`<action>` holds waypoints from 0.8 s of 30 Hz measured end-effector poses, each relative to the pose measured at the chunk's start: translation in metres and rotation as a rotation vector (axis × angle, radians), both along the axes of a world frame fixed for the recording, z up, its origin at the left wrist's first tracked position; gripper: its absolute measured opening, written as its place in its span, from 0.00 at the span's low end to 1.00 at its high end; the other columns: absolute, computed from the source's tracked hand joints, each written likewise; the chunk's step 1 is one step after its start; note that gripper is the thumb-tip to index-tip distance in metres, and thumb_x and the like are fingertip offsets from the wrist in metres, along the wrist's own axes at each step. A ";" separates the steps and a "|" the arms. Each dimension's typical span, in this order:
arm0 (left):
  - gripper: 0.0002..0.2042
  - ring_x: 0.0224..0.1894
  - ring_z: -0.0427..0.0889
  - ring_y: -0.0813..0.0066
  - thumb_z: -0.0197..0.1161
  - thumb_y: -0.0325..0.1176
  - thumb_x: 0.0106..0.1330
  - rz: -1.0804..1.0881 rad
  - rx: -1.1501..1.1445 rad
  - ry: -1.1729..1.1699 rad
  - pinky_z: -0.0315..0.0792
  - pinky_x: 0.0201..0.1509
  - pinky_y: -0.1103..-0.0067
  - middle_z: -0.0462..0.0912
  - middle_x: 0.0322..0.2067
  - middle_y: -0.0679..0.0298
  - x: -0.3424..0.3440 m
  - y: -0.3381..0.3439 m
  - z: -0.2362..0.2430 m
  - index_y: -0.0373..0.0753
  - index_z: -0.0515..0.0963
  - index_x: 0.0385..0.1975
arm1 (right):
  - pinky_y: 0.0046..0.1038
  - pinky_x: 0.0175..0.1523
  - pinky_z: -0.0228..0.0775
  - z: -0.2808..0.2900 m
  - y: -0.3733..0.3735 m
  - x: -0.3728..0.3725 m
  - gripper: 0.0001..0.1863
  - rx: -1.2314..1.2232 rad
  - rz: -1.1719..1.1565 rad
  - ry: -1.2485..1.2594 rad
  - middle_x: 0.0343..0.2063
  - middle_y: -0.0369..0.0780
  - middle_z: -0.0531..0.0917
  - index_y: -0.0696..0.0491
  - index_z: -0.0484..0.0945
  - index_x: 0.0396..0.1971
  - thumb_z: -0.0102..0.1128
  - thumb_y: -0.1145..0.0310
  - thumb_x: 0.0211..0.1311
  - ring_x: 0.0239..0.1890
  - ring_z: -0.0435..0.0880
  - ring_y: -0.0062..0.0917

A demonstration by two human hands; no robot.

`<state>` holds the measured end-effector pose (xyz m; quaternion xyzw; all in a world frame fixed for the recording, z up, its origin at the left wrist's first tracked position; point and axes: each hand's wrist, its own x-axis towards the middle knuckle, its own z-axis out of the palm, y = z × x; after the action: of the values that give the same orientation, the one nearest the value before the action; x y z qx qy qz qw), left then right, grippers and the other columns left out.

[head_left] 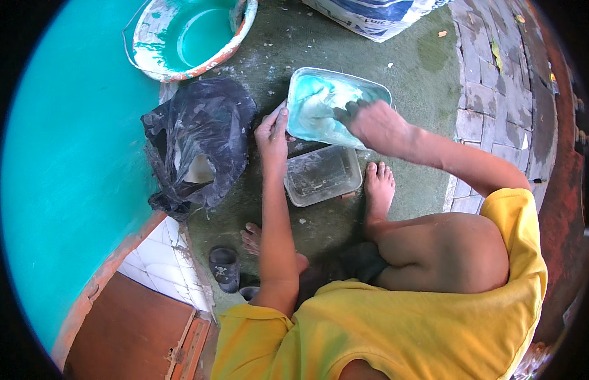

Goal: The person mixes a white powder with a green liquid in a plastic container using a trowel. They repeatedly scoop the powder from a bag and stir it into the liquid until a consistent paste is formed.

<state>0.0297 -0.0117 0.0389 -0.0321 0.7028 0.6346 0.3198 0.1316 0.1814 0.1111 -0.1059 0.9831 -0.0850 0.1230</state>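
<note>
I view the bucket at upper left and the bag below it, presumably placed within reach. Upper centre: the tray of pale paste, overlapping the box in view. The left hand is part-closed on the tray's left edge, likely to steady it. The right hand curls over the paste; I cannot tell whether it grips anything.

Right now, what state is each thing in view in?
Tub, open, holding a turquoise and white mixture
Left hand, gripping the tub's left edge
Right hand, reaching into the tub; grip unclear
Clear container, open, smeared with residue
Bucket, open, turquoise inside
Black bag, open, crumpled
Sack, partly out of view
Black shoe, unworn
</note>
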 end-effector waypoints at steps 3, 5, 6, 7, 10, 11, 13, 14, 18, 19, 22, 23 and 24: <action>0.16 0.28 0.73 0.85 0.57 0.39 0.65 -0.001 -0.067 0.063 0.67 0.26 0.85 0.81 0.34 0.67 0.002 -0.001 -0.001 0.36 0.77 0.47 | 0.30 0.28 0.75 0.001 -0.007 0.014 0.15 0.053 0.079 0.040 0.27 0.46 0.79 0.65 0.73 0.37 0.55 0.77 0.47 0.30 0.82 0.32; 0.16 0.28 0.73 0.85 0.57 0.39 0.65 -0.016 -0.077 0.098 0.67 0.26 0.85 0.81 0.34 0.67 0.000 0.000 0.000 0.36 0.78 0.47 | 0.30 0.34 0.75 0.006 -0.005 0.023 0.29 0.108 0.065 -0.149 0.34 0.47 0.77 0.64 0.62 0.55 0.52 0.75 0.50 0.37 0.79 0.33; 0.16 0.29 0.73 0.85 0.57 0.39 0.65 -0.026 -0.081 0.113 0.67 0.25 0.85 0.81 0.34 0.67 0.000 0.000 0.001 0.36 0.78 0.47 | 0.30 0.35 0.75 0.006 -0.002 0.029 0.29 0.104 0.059 -0.161 0.34 0.46 0.77 0.64 0.62 0.56 0.52 0.75 0.50 0.37 0.79 0.33; 0.16 0.30 0.73 0.85 0.57 0.39 0.65 -0.033 -0.089 0.106 0.66 0.26 0.85 0.81 0.35 0.67 0.000 -0.001 0.002 0.37 0.78 0.47 | 0.31 0.35 0.75 0.006 0.002 0.036 0.29 0.101 0.053 -0.173 0.33 0.46 0.77 0.64 0.62 0.56 0.52 0.75 0.50 0.38 0.79 0.33; 0.16 0.30 0.74 0.85 0.57 0.39 0.64 -0.043 -0.096 0.110 0.66 0.27 0.86 0.81 0.34 0.67 -0.001 -0.003 -0.002 0.37 0.78 0.48 | 0.31 0.34 0.74 0.014 0.015 0.049 0.26 0.075 -0.001 -0.153 0.32 0.44 0.77 0.59 0.67 0.54 0.53 0.76 0.50 0.35 0.80 0.33; 0.15 0.28 0.73 0.86 0.57 0.39 0.65 -0.043 -0.083 0.117 0.65 0.25 0.86 0.80 0.33 0.67 -0.001 -0.003 -0.002 0.37 0.78 0.47 | 0.31 0.33 0.74 0.020 0.023 0.050 0.24 0.049 -0.025 -0.138 0.31 0.43 0.77 0.57 0.69 0.51 0.54 0.77 0.50 0.34 0.80 0.32; 0.14 0.25 0.70 0.87 0.56 0.37 0.65 -0.033 -0.054 0.128 0.64 0.22 0.86 0.76 0.31 0.67 -0.002 -0.004 -0.003 0.38 0.79 0.46 | 0.32 0.31 0.73 0.041 0.037 0.047 0.21 0.008 -0.092 -0.155 0.28 0.41 0.77 0.52 0.74 0.48 0.54 0.78 0.49 0.31 0.81 0.31; 0.14 0.25 0.70 0.87 0.57 0.37 0.65 -0.033 -0.047 0.124 0.63 0.22 0.87 0.77 0.31 0.68 -0.002 -0.001 -0.002 0.38 0.79 0.46 | 0.32 0.31 0.73 0.054 0.044 0.046 0.21 -0.013 -0.149 -0.186 0.26 0.41 0.77 0.50 0.76 0.46 0.54 0.78 0.49 0.30 0.81 0.31; 0.16 0.27 0.71 0.86 0.57 0.39 0.65 -0.021 -0.071 0.057 0.64 0.26 0.86 0.80 0.32 0.68 -0.001 -0.005 0.000 0.37 0.78 0.47 | 0.34 0.28 0.70 0.075 0.049 0.044 0.18 0.030 -0.167 -0.238 0.21 0.39 0.77 0.46 0.80 0.41 0.54 0.78 0.49 0.25 0.80 0.32; 0.17 0.29 0.73 0.86 0.57 0.40 0.65 -0.018 -0.080 0.034 0.64 0.27 0.86 0.81 0.33 0.68 -0.001 -0.007 0.000 0.36 0.78 0.47 | 0.32 0.27 0.70 0.069 0.044 0.044 0.15 0.065 -0.124 -0.221 0.22 0.38 0.77 0.49 0.80 0.39 0.55 0.76 0.49 0.25 0.80 0.30; 0.17 0.29 0.73 0.85 0.57 0.40 0.65 -0.052 -0.047 0.045 0.64 0.27 0.86 0.81 0.34 0.67 0.000 0.003 0.000 0.36 0.78 0.47 | 0.31 0.27 0.69 0.041 0.039 0.043 0.09 0.074 0.094 -0.069 0.19 0.38 0.76 0.52 0.80 0.31 0.56 0.76 0.49 0.22 0.79 0.29; 0.17 0.29 0.73 0.86 0.57 0.40 0.65 -0.044 -0.058 0.029 0.64 0.27 0.86 0.81 0.34 0.68 0.000 0.000 0.002 0.36 0.78 0.47 | 0.30 0.28 0.69 0.037 0.034 0.032 0.07 0.074 0.156 -0.085 0.18 0.38 0.77 0.53 0.80 0.29 0.56 0.76 0.48 0.22 0.79 0.29; 0.16 0.29 0.73 0.86 0.57 0.40 0.65 -0.039 -0.059 0.013 0.64 0.28 0.86 0.81 0.34 0.68 -0.001 0.000 0.004 0.36 0.78 0.47 | 0.30 0.29 0.70 0.037 0.029 0.019 0.05 0.083 0.215 -0.102 0.18 0.38 0.77 0.53 0.80 0.26 0.56 0.76 0.48 0.22 0.80 0.29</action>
<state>0.0288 -0.0116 0.0427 -0.0235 0.7238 0.6074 0.3265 0.1510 0.2100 0.1482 -0.2012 0.9611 -0.0357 0.1856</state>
